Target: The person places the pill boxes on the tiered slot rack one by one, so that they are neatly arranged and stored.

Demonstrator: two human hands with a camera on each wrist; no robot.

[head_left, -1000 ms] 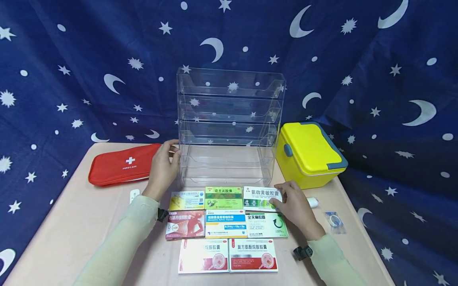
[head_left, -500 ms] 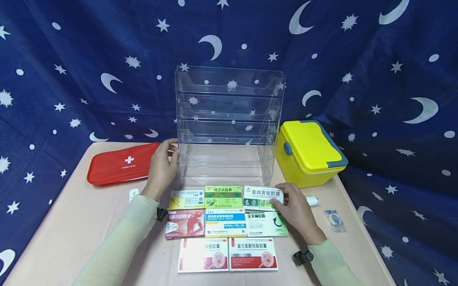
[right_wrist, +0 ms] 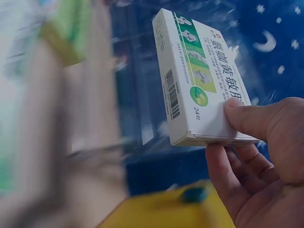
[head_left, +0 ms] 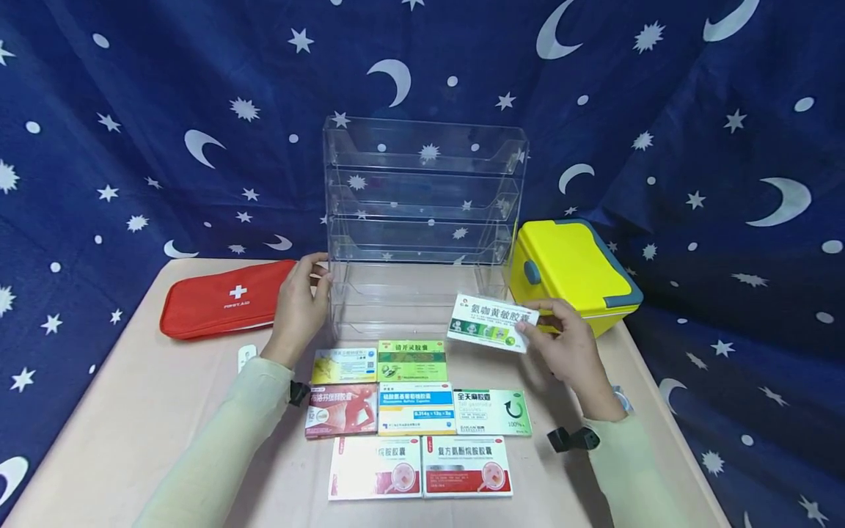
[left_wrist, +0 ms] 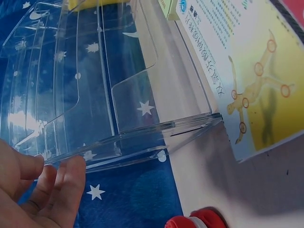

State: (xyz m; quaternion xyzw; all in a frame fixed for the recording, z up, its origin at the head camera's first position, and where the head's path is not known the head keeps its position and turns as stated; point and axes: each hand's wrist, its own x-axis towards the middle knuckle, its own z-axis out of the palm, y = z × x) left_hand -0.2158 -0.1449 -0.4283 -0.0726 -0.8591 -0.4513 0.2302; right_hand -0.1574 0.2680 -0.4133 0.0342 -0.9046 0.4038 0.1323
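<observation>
My right hand (head_left: 569,345) pinches a white and green medicine box (head_left: 491,323) by its right end, thumb on the printed face and fingers underneath. The box is tilted and overlaps the lower front of a clear plastic tiered rack (head_left: 422,170) in the head view. In the right wrist view the medicine box (right_wrist: 204,80) shows its barcode side. At the rack's left side my left hand (head_left: 302,312) holds the edge between thumb and fingers. The left wrist view shows that hand (left_wrist: 45,190) at the clear side panel (left_wrist: 128,142).
Several medicine boxes lie flat in rows before the rack, among them a green box (head_left: 412,361), a blue and white box (head_left: 416,409) and a red and white box (head_left: 466,467). A red first-aid pouch (head_left: 227,299) lies left; a yellow lidded box (head_left: 574,271) stands right.
The right hand has lifted the white and green medicine box from the back row, up and toward the rack. The left hand has stayed at the rack's side.
</observation>
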